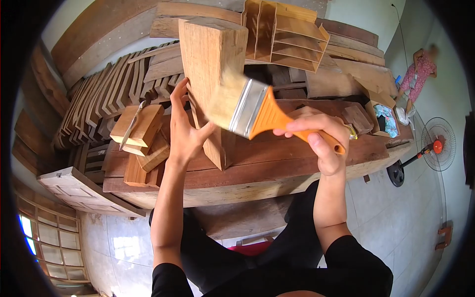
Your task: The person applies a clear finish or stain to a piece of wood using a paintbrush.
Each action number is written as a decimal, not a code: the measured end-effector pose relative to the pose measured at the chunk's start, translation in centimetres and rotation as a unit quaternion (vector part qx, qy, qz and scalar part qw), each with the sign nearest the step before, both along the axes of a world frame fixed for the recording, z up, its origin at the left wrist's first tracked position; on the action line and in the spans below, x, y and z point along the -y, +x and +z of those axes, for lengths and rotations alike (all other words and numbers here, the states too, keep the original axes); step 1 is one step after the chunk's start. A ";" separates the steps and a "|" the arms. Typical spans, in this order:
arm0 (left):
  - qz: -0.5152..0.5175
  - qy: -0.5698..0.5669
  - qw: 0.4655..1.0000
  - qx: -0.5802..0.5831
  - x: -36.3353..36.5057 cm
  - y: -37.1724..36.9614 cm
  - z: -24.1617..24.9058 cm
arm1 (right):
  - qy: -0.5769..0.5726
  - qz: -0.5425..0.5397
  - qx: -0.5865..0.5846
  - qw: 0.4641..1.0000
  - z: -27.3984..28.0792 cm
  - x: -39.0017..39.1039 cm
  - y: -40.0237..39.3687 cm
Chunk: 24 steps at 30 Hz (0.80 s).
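Note:
My right hand [324, 136] grips the orange handle of a wide paintbrush [267, 113], its metal ferrule pointing up and left. The pale bristles lie against the face of a thick wooden block [205, 62], or just in front of it; their tips are blurred. The block stands upright on the workbench, with a notch-like step on its right side. My left hand [187, 131] steadies it at the left edge, fingers behind and thumb in front near the bristles. Left of that hand, a knife-like tool [132, 123] rests on small stacked wood blocks [141, 129].
The brown wooden workbench [277, 166] spans the middle. Behind it are stacked curved wood pieces [101, 96] and a wooden shelf organizer [297, 44]. At right stand a cardboard box [378, 111] with cloth, a fan [438, 146] and another person [420, 72] farther back.

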State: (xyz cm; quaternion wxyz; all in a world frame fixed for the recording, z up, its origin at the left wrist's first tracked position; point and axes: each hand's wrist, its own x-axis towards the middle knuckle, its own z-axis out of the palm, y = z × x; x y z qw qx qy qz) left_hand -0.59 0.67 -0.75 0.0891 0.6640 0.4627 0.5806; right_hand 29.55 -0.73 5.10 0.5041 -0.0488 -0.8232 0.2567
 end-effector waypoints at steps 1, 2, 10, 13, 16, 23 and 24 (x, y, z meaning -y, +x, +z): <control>0.001 -0.007 1.000 0.000 0.1 0.1 0.1 | 0.001 0.024 -0.002 1.000 -0.3 -0.4 0.2; 0.008 -0.008 1.000 -0.002 0.2 0.1 0.2 | -0.024 -0.005 -0.064 0.998 -0.7 -0.2 0.1; 0.018 -0.006 1.000 -0.001 0.8 0.5 0.7 | -0.039 -0.025 -0.083 0.995 -0.5 0.3 -0.6; 0.020 -0.010 1.000 0.007 0.9 0.5 0.8 | -0.070 -0.047 -0.157 0.984 -0.3 1.0 -2.0; 0.020 0.003 1.000 -0.009 0.7 0.4 0.6 | -0.063 -0.054 -0.122 0.989 -0.3 1.2 -2.0; 0.022 0.011 1.000 -0.010 0.5 0.1 0.5 | -0.074 -0.062 -0.174 0.980 -0.5 1.0 -2.6; 0.023 0.025 0.999 -0.016 0.3 0.0 0.3 | -0.068 -0.061 -0.158 0.983 -0.6 0.7 -2.0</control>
